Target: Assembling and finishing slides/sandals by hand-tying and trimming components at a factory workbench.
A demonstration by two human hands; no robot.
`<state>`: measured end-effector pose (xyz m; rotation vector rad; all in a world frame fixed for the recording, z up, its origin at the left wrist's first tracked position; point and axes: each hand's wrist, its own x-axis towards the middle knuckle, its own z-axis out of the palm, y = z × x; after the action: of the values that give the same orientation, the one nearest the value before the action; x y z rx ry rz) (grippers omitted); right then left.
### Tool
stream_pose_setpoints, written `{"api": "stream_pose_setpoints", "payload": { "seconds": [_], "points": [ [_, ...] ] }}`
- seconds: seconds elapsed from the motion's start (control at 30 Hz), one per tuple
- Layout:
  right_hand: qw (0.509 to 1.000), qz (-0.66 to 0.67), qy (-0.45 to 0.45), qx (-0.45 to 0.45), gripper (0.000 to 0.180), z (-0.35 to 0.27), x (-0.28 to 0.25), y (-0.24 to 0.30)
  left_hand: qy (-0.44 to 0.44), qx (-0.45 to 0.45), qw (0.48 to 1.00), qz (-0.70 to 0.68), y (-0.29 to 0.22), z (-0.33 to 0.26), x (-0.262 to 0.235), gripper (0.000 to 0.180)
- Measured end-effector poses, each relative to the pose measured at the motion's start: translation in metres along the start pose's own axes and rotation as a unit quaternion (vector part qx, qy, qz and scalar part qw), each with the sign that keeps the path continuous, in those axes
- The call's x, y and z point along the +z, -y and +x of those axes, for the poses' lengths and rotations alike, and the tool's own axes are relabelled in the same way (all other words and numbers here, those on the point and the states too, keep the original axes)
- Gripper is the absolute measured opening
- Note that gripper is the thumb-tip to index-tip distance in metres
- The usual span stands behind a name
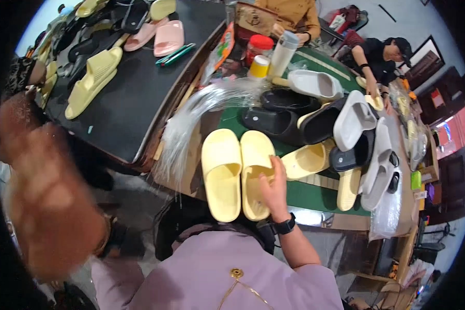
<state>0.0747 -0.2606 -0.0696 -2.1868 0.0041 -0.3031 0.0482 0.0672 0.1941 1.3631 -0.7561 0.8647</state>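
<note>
Left hand (46, 206) blurred, close to cam

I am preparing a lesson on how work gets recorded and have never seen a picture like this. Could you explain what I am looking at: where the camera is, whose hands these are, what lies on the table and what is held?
There is no machine here. A person wears a wide fisheye camera on the head, looking down, so straight edges bend near the rim. The right hand, with a dark wristwatch, rests on the right one of a pair of pale yellow slippers lying side by side on the green table. The left hand is raised close to the lens and blurred; whether it holds anything cannot be told. Beyond lie a heap of black, white and yellow slippers and a bundle of clear plastic bags. Other people work at the far end.
</note>
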Motion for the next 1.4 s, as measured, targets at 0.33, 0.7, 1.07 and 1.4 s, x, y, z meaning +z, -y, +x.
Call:
{"api": "stream_pose_setpoints", "payload": {
  "seconds": [0.33,0.7,1.07,1.4],
  "points": [
    [1.0,0.006,-0.001,0.008,0.057,0.006,0.011,0.019,0.238,-0.287,0.794,0.48,0.221,-0.119,0.0,0.016],
    [0.999,0.031,-0.015,0.013,0.051,-0.008,-0.004,0.004,0.325,-0.326,0.684,0.566,0.251,-0.151,0.039,0.021],
    [0.997,0.062,-0.038,0.017,0.042,-0.001,-0.013,0.017,0.335,-0.344,0.666,0.571,0.25,-0.136,0.039,0.02],
    [0.996,0.086,-0.032,0.002,0.038,0.001,-0.015,0.035,0.266,-0.355,0.73,0.52,0.256,-0.143,0.024,0.018]
  ]
}}
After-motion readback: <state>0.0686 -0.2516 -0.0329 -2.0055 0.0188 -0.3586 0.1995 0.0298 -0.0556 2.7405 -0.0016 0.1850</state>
